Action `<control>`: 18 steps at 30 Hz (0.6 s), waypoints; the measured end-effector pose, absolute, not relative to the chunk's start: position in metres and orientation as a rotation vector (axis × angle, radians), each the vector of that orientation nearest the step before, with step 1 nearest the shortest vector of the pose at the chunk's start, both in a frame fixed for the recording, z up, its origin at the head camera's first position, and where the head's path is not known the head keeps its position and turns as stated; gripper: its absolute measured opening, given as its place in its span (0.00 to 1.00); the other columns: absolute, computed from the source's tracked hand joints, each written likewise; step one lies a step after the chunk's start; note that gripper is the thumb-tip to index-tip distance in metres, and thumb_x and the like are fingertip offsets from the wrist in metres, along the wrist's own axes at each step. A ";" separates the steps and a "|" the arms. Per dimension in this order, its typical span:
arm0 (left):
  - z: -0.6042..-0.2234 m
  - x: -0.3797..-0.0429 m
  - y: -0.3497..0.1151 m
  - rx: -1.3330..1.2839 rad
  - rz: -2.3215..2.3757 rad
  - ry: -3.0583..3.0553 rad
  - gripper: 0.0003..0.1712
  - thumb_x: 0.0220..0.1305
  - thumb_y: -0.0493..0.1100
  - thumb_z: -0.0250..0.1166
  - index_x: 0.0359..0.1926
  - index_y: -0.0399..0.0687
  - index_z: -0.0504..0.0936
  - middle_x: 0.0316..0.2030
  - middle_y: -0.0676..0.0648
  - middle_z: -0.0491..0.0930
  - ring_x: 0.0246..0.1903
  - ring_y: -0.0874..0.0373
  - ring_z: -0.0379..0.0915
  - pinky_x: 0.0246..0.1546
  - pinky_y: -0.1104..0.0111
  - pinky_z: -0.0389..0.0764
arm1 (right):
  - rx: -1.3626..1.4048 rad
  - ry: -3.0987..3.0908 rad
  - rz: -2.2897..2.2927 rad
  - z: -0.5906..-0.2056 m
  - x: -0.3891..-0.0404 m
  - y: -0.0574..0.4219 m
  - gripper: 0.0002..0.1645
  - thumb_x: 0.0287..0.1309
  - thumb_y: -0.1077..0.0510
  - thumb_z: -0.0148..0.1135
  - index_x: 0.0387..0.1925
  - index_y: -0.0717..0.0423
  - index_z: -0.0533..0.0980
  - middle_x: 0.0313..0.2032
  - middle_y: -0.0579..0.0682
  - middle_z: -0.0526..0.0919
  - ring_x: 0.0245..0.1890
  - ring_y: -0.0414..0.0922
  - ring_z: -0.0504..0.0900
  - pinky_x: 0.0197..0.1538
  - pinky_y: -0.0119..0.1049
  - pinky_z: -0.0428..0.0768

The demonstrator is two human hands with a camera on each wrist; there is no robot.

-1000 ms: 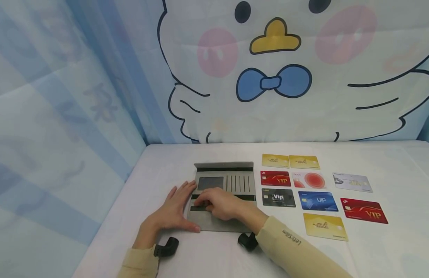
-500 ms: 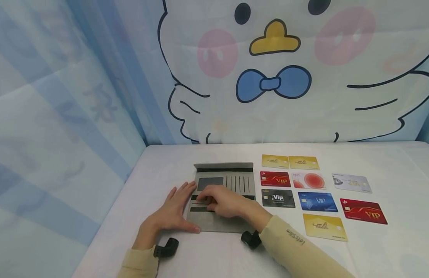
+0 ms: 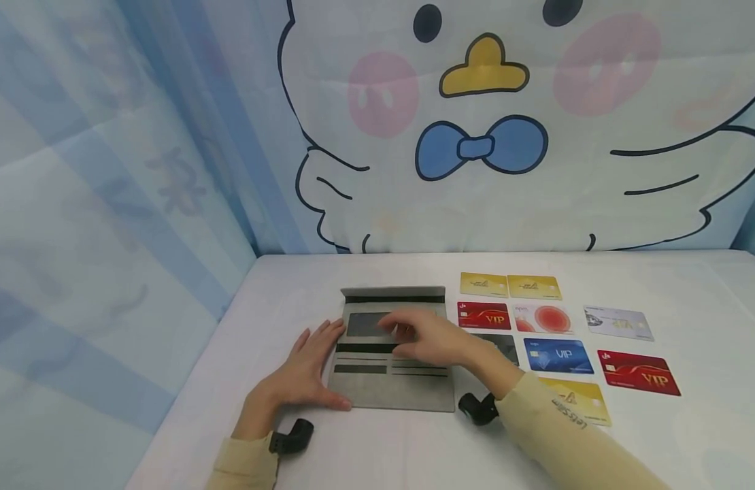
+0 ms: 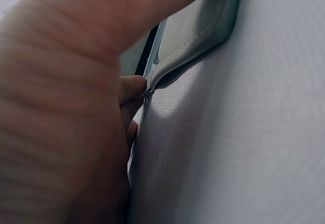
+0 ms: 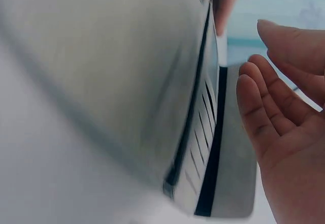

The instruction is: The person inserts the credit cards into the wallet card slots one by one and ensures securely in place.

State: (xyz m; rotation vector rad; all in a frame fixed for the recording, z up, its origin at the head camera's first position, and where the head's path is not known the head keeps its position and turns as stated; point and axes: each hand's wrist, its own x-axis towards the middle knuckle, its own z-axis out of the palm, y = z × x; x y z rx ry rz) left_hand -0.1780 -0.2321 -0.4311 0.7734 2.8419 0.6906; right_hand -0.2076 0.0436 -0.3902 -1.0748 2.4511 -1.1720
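A grey flat organizer [image 3: 392,396] with card slots, a dark window and a black-lined flap lies on the white table. My left hand [image 3: 304,371] rests along its left edge, fingers spread and thumb near the front corner. In the left wrist view, fingertips [image 4: 133,88] meet the organizer's edge by a zipper end. My right hand [image 3: 429,337] hovers over the organizer's right half, fingers loosely bent. The right wrist view shows that hand [image 5: 292,117] holding nothing, beside the slits and flap. A dark card [image 3: 502,346] lies partly hidden behind the right hand.
Right of the organizer lie gold cards [image 3: 484,284], red VIP cards [image 3: 484,316], a pink-circle card [image 3: 544,318], a blue card [image 3: 559,356] and a silver card [image 3: 619,322]. My right sleeve [image 3: 573,435] overlaps another gold card [image 3: 582,400]. A printed curtain [image 3: 475,211] hangs behind the table.
My right hand has lifted from the organizer's lower left slots and moved right and back, uncovering those slots and overlapping the dark card. The left hand has stayed put.
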 end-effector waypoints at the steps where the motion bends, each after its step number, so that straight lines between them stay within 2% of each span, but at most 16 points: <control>1: -0.431 -0.178 -0.232 0.773 0.688 2.844 0.72 0.29 0.76 0.70 0.72 0.47 0.51 0.71 0.48 0.49 0.70 0.52 0.35 0.67 0.52 0.34 | -1.072 2.455 -1.180 -0.389 -0.208 0.049 0.25 0.54 0.63 0.65 0.55 0.56 0.73 0.45 0.50 0.78 0.42 0.45 0.76 0.46 0.37 0.78; 11: -0.433 -0.179 -0.233 0.778 0.698 2.852 0.72 0.28 0.75 0.70 0.72 0.47 0.51 0.71 0.48 0.49 0.70 0.52 0.35 0.67 0.52 0.34 | -1.009 2.478 -1.214 -0.385 -0.202 0.094 0.28 0.52 0.61 0.67 0.57 0.55 0.71 0.47 0.51 0.77 0.43 0.49 0.76 0.47 0.39 0.79; 18: -0.434 -0.179 -0.233 0.781 0.696 2.856 0.72 0.28 0.75 0.70 0.72 0.47 0.51 0.71 0.49 0.49 0.70 0.53 0.35 0.67 0.52 0.34 | -0.977 2.507 -1.208 -0.383 -0.193 0.119 0.29 0.51 0.62 0.68 0.56 0.56 0.72 0.44 0.51 0.78 0.41 0.47 0.77 0.44 0.36 0.80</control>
